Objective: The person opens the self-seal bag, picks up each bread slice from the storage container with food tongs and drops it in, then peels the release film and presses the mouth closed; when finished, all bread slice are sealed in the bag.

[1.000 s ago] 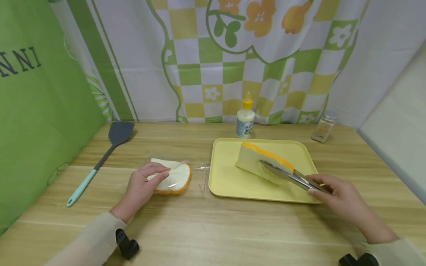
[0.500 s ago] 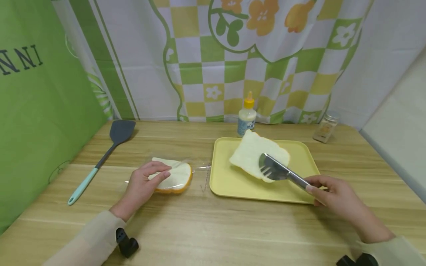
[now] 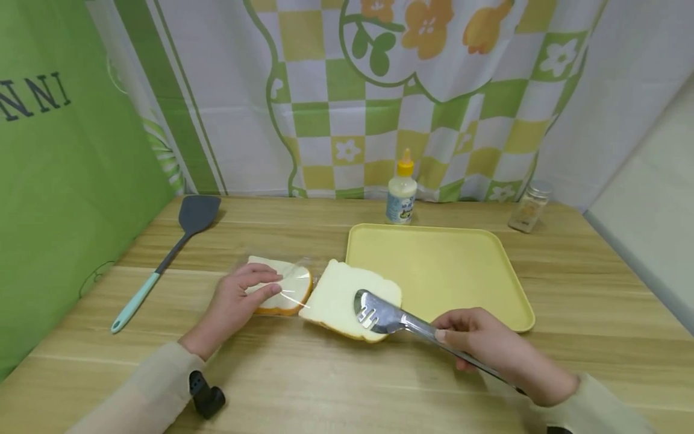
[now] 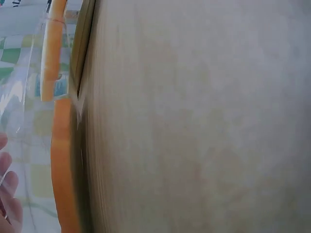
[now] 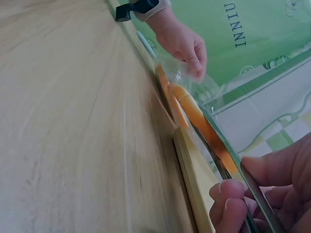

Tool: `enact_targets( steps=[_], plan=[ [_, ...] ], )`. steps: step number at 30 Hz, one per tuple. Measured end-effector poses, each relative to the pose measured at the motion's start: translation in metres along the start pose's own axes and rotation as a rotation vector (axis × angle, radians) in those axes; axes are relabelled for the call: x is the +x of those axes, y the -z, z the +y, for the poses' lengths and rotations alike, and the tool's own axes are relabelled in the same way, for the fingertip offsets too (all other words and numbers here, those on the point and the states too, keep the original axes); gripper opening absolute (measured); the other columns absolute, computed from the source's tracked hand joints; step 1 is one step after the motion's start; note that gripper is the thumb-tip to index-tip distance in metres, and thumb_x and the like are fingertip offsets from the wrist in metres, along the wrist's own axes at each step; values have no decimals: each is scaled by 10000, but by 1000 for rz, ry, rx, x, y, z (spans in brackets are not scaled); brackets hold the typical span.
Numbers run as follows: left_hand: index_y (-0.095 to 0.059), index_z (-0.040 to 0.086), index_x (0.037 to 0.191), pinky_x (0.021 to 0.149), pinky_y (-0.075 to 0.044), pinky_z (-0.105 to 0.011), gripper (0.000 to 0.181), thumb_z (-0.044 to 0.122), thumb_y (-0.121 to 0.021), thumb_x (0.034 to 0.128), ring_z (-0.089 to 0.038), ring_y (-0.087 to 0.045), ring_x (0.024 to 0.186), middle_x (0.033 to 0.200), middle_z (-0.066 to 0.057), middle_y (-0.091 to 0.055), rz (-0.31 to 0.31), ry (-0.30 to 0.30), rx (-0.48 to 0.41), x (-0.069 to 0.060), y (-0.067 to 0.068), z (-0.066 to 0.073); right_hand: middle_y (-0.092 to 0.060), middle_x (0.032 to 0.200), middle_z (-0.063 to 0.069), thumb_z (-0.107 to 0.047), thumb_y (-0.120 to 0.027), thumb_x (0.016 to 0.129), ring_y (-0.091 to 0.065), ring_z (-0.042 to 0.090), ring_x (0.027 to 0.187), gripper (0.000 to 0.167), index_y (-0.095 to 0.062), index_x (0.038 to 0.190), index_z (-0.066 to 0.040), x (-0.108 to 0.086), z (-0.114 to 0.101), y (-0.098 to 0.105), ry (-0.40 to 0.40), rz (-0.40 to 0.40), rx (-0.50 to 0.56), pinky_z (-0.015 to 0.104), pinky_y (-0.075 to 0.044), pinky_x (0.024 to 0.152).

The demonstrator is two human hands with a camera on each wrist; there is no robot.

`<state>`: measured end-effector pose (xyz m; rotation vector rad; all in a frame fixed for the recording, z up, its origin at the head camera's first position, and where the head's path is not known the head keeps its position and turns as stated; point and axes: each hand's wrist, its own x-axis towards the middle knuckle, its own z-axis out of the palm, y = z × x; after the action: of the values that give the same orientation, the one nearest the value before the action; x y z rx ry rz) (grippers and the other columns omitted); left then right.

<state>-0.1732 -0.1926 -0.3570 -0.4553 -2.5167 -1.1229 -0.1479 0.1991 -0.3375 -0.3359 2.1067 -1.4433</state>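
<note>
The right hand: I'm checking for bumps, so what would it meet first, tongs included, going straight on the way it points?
Led by the bread slice in its tongs, the right hand would probably meet the clear bag first, then the bagged slice; depth is unclear, so it might pass above.

"NNI" (partial) on green cloth

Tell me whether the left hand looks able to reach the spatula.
Probably yes: nothing stands between the left hand and the spatula, though that hand must first release the clear bag it pinches.
</note>
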Motion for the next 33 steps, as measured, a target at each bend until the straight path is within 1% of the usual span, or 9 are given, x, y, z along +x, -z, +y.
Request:
enact_targets(
  steps=[2, 5, 7, 13, 20, 23, 28, 31, 33],
  plan=[
    [-726, 58, 957, 849, -466, -264, 174, 103, -724, 789, -206, -575, 982, 1013, -59, -649, -32, 11, 12, 0, -1, 0, -522, 751, 52, -178, -534, 940, -491, 89, 506, 331, -542, 1117, 102, 1, -1, 1, -9, -30, 22, 233, -460, 492],
    [-722, 60, 970, 855, -476, -372, 189, 120, -725, 791, -226, -564, 1023, 1054, -84, -637, -81, 43, 25, -1, -1, 1, -520, 748, 46, -174, -531, 941, -493, 86, 496, 335, -534, 1115, 112, 0, 0, 4, -19, -47, 32, 230, -454, 489],
    [-721, 58, 972, 851, -478, -390, 192, 122, -724, 791, -233, -561, 1028, 1060, -88, -633, -92, 41, 26, -1, -1, 1, -526, 757, 47, -168, -526, 944, -495, 86, 497, 330, -531, 1121, 111, -2, 1, 7, -21, -59, 42, 231, -449, 486],
    [-723, 63, 964, 843, -479, -373, 189, 101, -731, 779, -227, -564, 1016, 1045, -71, -633, -81, 19, 33, 0, 0, -1, -540, 738, 43, -145, -513, 946, -517, 73, 488, 299, -540, 1089, 116, 0, 7, 14, 18, -129, 61, 217, -446, 467],
    [-729, 72, 952, 856, -477, -367, 151, 111, -703, 809, -216, -585, 988, 1016, -39, -657, -68, 4, 15, -2, 1, -3, -556, 690, 26, -153, -516, 943, -531, 61, 491, 327, -525, 1097, 136, 14, 7, 17, 18, -226, 147, 194, -452, 469],
    [-726, 66, 965, 855, -479, -326, 145, 102, -674, 835, -202, -591, 976, 1009, -33, -663, -59, -3, -15, -4, 1, -5, -566, 682, 24, -158, -525, 938, -528, 61, 488, 322, -529, 1089, 127, 22, 4, 18, 7, -223, 149, 194, -453, 470],
    [-724, 65, 961, 825, -472, -217, 133, 81, -652, 850, -126, -591, 947, 985, -22, -669, -34, -32, -49, -5, 1, -5, -561, 665, 27, -123, -511, 936, -516, 59, 478, 284, -526, 1080, 121, 30, -1, 17, -7, -167, 126, 192, -447, 460],
    [-723, 58, 948, 806, -475, -200, 124, 71, -654, 846, -103, -596, 927, 970, -24, -674, -22, -52, -62, -5, 1, -3, -556, 661, 29, -128, -516, 935, -517, 64, 478, 286, -529, 1075, 122, 32, -4, 13, -5, -192, 122, 197, -448, 460],
    [-723, 63, 942, 803, -478, -198, 120, 70, -654, 845, -105, -597, 926, 969, -23, -676, -20, -50, -74, -4, 1, -2, -554, 656, 28, -139, -523, 935, -517, 66, 479, 295, -534, 1073, 122, 34, -7, 11, 6, -204, 113, 199, -447, 459]
  ],
)
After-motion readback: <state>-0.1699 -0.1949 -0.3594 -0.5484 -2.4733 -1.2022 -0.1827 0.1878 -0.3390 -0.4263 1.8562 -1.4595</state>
